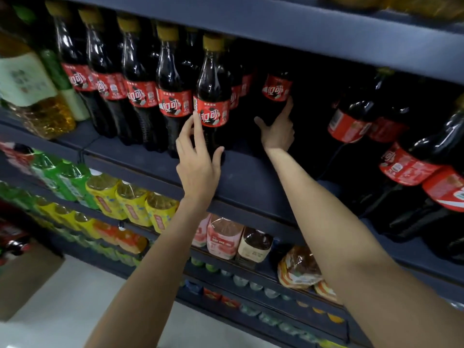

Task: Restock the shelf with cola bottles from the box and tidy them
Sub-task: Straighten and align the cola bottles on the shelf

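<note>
We face a dark blue metal shelf rack (pixel 246 182) in a shop aisle, with a pale floor (pixel 75 297) below and a brown cardboard box (pixel 25 280) at the lower left. From the head camera, a row of dark plastic cola bottles with yellow caps and red labels (pixel 140 79) stands along the front of the middle shelf, running from the left toward the centre. Our left hand (pixel 198 159) reaches up to the front cola bottle at the right end of that row (pixel 213 96); its grip is loose and wide, the fingers spread, the fingertips touching the red label and the thumb against the bottle's lower body. Our right hand (pixel 278 131) stretches deeper into the shadowed gap, its grip curled round another cola bottle set further back (pixel 276 91), the forefinger lying up along its side just under the label. Larger cola bottles with red labels (pixel 406 167) lean at the right of the same shelf. Yellow and green drink bottles (pixel 130 199) fill the shelf beneath.
</note>
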The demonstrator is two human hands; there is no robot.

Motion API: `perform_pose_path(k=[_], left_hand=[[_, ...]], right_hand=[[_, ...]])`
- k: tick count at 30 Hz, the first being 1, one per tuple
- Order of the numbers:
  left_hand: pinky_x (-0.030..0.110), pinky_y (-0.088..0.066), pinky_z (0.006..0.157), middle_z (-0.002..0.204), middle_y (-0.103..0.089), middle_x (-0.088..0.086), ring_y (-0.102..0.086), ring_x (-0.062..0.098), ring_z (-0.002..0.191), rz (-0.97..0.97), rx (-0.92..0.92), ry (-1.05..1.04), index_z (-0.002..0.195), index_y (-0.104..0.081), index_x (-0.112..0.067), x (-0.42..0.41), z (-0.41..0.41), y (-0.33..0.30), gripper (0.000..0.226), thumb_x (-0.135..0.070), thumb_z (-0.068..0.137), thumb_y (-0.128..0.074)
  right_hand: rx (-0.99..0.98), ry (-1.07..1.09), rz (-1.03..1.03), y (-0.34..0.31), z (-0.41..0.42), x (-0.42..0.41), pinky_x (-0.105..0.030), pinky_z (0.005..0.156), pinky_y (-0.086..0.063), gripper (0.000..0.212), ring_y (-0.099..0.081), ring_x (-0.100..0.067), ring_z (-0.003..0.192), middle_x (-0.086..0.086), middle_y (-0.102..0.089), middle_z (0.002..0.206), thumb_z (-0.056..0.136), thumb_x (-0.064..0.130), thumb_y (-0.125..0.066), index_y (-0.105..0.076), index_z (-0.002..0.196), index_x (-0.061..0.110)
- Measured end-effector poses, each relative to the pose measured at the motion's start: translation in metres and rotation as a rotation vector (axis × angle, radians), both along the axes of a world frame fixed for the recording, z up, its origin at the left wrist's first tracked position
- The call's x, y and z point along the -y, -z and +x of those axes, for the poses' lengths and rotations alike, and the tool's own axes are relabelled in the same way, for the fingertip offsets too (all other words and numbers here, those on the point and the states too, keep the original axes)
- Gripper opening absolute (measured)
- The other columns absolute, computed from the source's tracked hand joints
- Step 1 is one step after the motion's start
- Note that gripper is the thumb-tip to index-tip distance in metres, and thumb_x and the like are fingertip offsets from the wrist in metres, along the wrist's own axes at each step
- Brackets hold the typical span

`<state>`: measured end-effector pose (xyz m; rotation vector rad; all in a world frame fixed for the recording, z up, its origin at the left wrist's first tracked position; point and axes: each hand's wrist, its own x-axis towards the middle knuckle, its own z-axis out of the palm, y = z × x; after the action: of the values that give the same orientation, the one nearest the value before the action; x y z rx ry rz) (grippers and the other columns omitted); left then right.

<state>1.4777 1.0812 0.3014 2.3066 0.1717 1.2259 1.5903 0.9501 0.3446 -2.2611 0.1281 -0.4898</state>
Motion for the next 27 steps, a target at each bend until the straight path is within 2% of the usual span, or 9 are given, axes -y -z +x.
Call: perform_pose_path(k=[2,6,9,13,16,19,22,24,27], left_hand=[[0.022,-0.04,0.064,0.14,-0.043,0.016,-0.041,0.025,0.124,0.005,0.03,-0.003,0.146,-0.027,-0.004,-0.002,0.002,0.004,0.071,-0.022,0.089,-0.064],[0.032,-0.05,0.055,0.141,-0.042,0.014,-0.044,0.027,0.121,0.023,0.056,-0.002,0.147,-0.024,-0.011,-0.01,0.008,0.007,0.074,-0.027,0.088,-0.065],[0.034,-0.051,0.054,0.14,-0.043,0.013,-0.044,0.025,0.121,0.04,0.066,0.021,0.146,-0.022,-0.016,-0.016,0.01,0.01,0.076,-0.03,0.087,-0.067],[0.032,-0.05,0.061,0.136,-0.045,0.013,-0.041,0.021,0.119,0.032,0.088,0.02,0.145,-0.025,-0.018,-0.021,0.012,0.01,0.081,-0.03,0.081,-0.074],[0.029,-0.048,0.077,0.132,-0.048,0.015,-0.04,0.021,0.117,0.06,0.224,0.034,0.14,-0.035,-0.013,-0.019,0.009,0.009,0.07,-0.026,0.083,-0.072],[0.03,-0.045,0.093,0.126,-0.047,0.009,-0.044,0.023,0.114,0.121,0.407,0.194,0.129,-0.045,-0.01,-0.003,0.004,0.003,0.047,-0.016,0.087,-0.065],[0.028,-0.043,0.096,0.123,-0.048,0.004,-0.049,0.022,0.112,0.058,0.459,0.448,0.125,-0.049,-0.009,0.022,0.0,-0.011,0.039,-0.008,0.088,-0.06],[0.03,-0.045,0.091,0.123,-0.048,0.002,-0.052,0.019,0.107,-0.087,0.393,0.58,0.126,-0.05,-0.006,0.037,0.001,-0.02,0.038,-0.005,0.088,-0.058],[0.022,-0.044,0.086,0.121,-0.05,0.003,-0.051,0.011,0.099,-0.248,0.164,0.696,0.13,-0.045,-0.006,0.055,0.011,-0.032,0.043,-0.008,0.089,-0.058]], right_hand=[[0.03,0.008,0.005,0.001,0.014,0.001,-0.038,0.092,-0.044,0.088,-0.058,-0.032,0.114,-0.015,-0.057,0.129,0.087,0.032,-0.066,-0.007,0.151,0.018],[0.057,0.025,-0.01,0.001,0.034,0.0,-0.038,0.087,-0.045,0.08,-0.059,-0.032,0.11,-0.015,-0.059,0.125,0.089,0.027,-0.064,-0.012,0.148,0.015],[0.066,0.014,-0.025,0.001,0.041,-0.003,-0.04,0.089,-0.045,0.08,-0.057,-0.033,0.113,-0.015,-0.056,0.129,0.09,0.025,-0.062,-0.009,0.149,0.017],[0.081,0.002,-0.05,0.005,0.042,-0.01,-0.04,0.089,-0.044,0.08,-0.056,-0.034,0.114,-0.015,-0.054,0.132,0.09,0.025,-0.062,-0.008,0.149,0.019],[0.08,-0.005,-0.052,0.006,0.045,-0.017,-0.04,0.087,-0.045,0.082,-0.057,-0.035,0.113,-0.017,-0.053,0.132,0.089,0.026,-0.062,-0.007,0.149,0.018],[0.015,-0.058,-0.038,0.002,0.04,-0.011,-0.039,0.092,-0.043,0.085,-0.05,-0.034,0.121,-0.018,-0.039,0.143,0.089,0.025,-0.063,-0.004,0.15,0.019],[0.038,-0.124,-0.047,-0.009,0.015,0.006,-0.036,0.103,-0.036,0.082,-0.039,-0.032,0.132,-0.018,-0.022,0.152,0.09,0.01,-0.059,-0.005,0.151,0.017],[0.157,-0.119,-0.012,-0.013,-0.016,0.022,-0.036,0.105,-0.037,0.081,-0.041,-0.03,0.131,-0.016,-0.025,0.15,0.086,0.0,-0.057,-0.012,0.151,0.019],[0.437,-0.09,0.035,-0.009,-0.075,0.048,-0.034,0.096,-0.048,0.061,-0.056,-0.02,0.111,-0.011,-0.048,0.134,0.083,-0.003,-0.053,-0.039,0.14,0.015]])
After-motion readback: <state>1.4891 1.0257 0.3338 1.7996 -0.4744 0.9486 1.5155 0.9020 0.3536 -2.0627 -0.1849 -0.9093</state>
